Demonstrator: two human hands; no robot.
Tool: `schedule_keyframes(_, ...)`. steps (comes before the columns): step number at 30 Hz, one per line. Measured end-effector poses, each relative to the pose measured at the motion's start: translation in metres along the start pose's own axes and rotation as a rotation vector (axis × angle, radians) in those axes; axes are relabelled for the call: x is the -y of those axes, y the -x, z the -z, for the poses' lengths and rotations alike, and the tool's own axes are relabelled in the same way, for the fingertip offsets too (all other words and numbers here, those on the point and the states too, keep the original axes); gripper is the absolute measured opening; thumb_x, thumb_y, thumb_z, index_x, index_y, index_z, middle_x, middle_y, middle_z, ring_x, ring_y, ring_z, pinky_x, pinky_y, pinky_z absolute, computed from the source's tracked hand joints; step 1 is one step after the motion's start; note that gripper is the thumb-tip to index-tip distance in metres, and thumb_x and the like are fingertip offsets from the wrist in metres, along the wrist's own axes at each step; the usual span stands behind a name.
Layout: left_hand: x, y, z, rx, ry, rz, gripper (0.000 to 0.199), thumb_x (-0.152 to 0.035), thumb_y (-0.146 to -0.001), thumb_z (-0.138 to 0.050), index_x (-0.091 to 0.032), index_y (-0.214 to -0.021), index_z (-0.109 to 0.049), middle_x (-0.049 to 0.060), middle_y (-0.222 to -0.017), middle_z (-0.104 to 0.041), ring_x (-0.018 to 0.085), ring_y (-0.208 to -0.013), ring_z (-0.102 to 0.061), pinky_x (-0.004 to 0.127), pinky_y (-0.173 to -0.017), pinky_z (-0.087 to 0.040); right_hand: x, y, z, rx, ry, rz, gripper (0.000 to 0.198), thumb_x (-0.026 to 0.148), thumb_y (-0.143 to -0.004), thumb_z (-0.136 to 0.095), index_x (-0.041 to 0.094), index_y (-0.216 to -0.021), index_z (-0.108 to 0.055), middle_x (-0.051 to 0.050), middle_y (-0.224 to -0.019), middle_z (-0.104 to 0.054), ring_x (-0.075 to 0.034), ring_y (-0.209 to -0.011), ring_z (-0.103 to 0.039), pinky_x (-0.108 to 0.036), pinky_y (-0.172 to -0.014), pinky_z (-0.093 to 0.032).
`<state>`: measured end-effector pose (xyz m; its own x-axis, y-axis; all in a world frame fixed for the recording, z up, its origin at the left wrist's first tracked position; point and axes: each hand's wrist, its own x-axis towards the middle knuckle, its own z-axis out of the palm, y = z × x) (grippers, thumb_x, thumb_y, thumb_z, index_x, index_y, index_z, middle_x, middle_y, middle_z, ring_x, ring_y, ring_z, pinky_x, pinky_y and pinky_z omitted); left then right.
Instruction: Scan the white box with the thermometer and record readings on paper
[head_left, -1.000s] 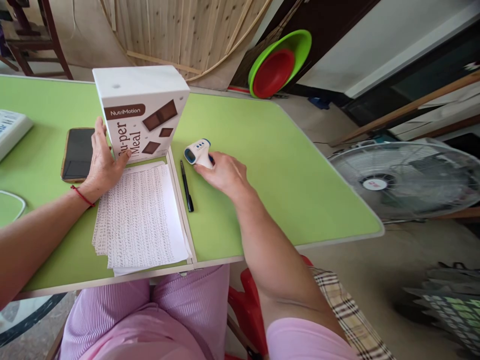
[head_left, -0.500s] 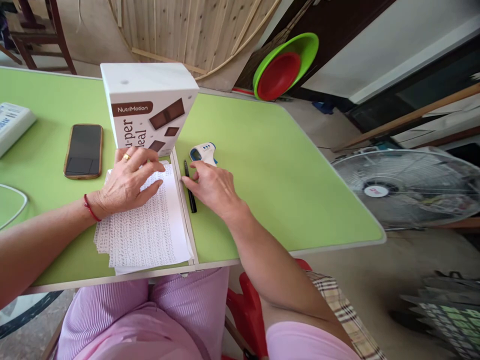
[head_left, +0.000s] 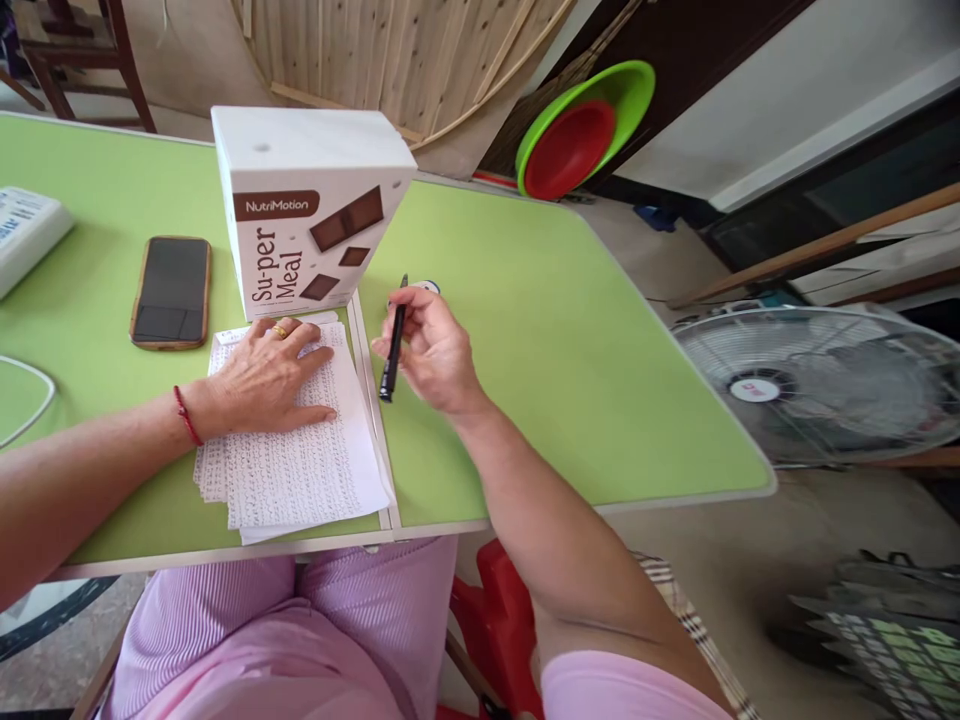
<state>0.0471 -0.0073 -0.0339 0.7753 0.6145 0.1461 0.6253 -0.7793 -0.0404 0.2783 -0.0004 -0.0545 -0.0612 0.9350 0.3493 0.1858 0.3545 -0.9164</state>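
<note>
My left hand (head_left: 274, 372) lies flat, fingers spread, on a stack of handwritten paper sheets (head_left: 307, 480) at the table's front edge. A gold ring is on one finger. My right hand (head_left: 431, 350) pinches a black pen (head_left: 394, 350) between thumb and fingers, held above the table to the right of the papers. The pen slants, one end up near the fingertips and the other pointing down toward me. Behind the right hand, a white and blue handheld device (head_left: 429, 286) is mostly hidden. A white NutriMotion box (head_left: 311, 225) stands upright just behind the papers.
On the green table (head_left: 555, 380), a phone (head_left: 172, 292) lies left of the box. Further left are a white device (head_left: 26, 235) and a white cable (head_left: 37, 385). A fan (head_left: 810, 385) stands beyond the right edge. Green and red basins (head_left: 568, 150) lean behind the table.
My right hand has picked the pen up off the table and raised it. My left hand has come down flat onto the papers. The view has shifted slightly.
</note>
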Motion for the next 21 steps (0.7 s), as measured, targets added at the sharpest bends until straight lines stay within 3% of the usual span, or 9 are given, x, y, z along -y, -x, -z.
schedule_keyframes(4,0.000,0.000,-0.002,-0.018,0.025,0.002,0.061,-0.062,-0.089,-0.064,-0.014,-0.126,-0.065,0.020,-0.129,-0.059,0.039,-0.112,-0.056,0.054,-0.097,-0.043,0.001,0.007,-0.014,0.012,-0.058,-0.070,0.047,0.072,-0.088,-0.053,0.026,-0.089,-0.060,0.005,-0.063,-0.047,-0.012,-0.055,-0.048,-0.029,-0.055,-0.047)
schedule_keyframes(7,-0.001,-0.001,-0.002,0.000,0.019,0.005,0.060,-0.062,-0.089,-0.064,-0.015,-0.126,-0.064,0.019,-0.129,-0.059,0.038,-0.110,-0.057,0.053,-0.096,-0.043,0.001,0.011,-0.021,-0.002,-0.043,-0.145,0.052,0.072,-0.090,-0.047,0.024,-0.091,-0.066,0.003,-0.064,-0.052,-0.012,-0.056,-0.050,-0.029,-0.054,-0.046)
schedule_keyframes(15,-0.002,-0.003,0.001,0.026,0.028,0.004,0.061,-0.061,-0.089,-0.066,-0.012,-0.126,-0.064,0.020,-0.125,-0.061,0.039,-0.112,-0.057,0.053,-0.096,-0.044,-0.009,0.009,-0.027,-0.064,0.120,-0.165,0.019,0.041,-0.075,-0.069,0.022,-0.079,-0.066,0.003,-0.061,-0.059,-0.012,-0.054,-0.049,-0.028,-0.052,-0.044)
schedule_keyframes(21,-0.001,-0.002,0.000,-0.008,0.013,-0.016,0.058,-0.061,-0.089,-0.065,-0.013,-0.123,-0.065,0.019,-0.121,-0.062,0.038,-0.107,-0.057,0.053,-0.095,-0.044,-0.011,0.008,-0.026,-0.064,0.213,-0.142,0.009,0.032,-0.077,-0.065,0.023,-0.078,-0.066,0.001,-0.068,-0.064,-0.015,-0.063,-0.056,-0.031,-0.061,-0.050)
